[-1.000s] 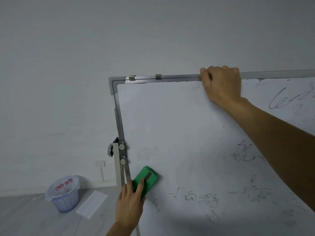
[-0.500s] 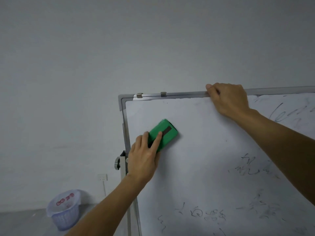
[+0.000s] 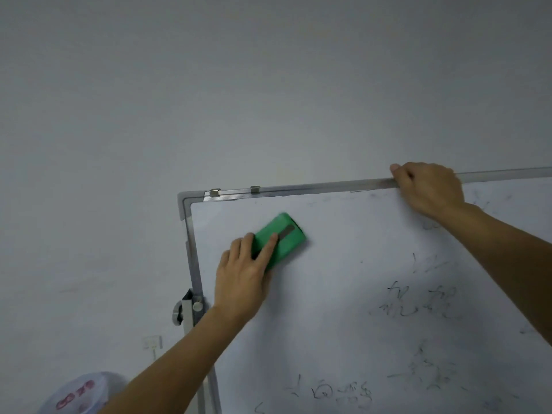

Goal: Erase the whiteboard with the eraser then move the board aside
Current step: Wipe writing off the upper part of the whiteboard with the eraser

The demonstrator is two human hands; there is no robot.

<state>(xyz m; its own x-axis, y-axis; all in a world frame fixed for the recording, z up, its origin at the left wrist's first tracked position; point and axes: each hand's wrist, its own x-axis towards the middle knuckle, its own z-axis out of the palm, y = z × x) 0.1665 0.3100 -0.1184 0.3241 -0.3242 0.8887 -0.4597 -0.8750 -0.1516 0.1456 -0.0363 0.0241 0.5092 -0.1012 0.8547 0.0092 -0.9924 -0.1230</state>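
Observation:
A whiteboard (image 3: 343, 279) in a grey metal frame fills the lower right of the head view. Dark handwriting marks remain on its right and lower parts; the upper left area is wiped. My left hand (image 3: 242, 273) presses a green eraser (image 3: 283, 237) flat against the board near its upper left corner, fingers on top of the eraser. My right hand (image 3: 430, 189) grips the board's top frame edge, fingers curled over it.
The board's stand post with a clamp knob (image 3: 191, 309) runs down the left edge. A plain white wall lies behind. A wall socket (image 3: 152, 343) and a lined waste bin (image 3: 77, 395) are at the lower left.
My left hand swept the eraser up from low on the board's left edge to near the upper left corner. My right hand kept its grip on the top edge.

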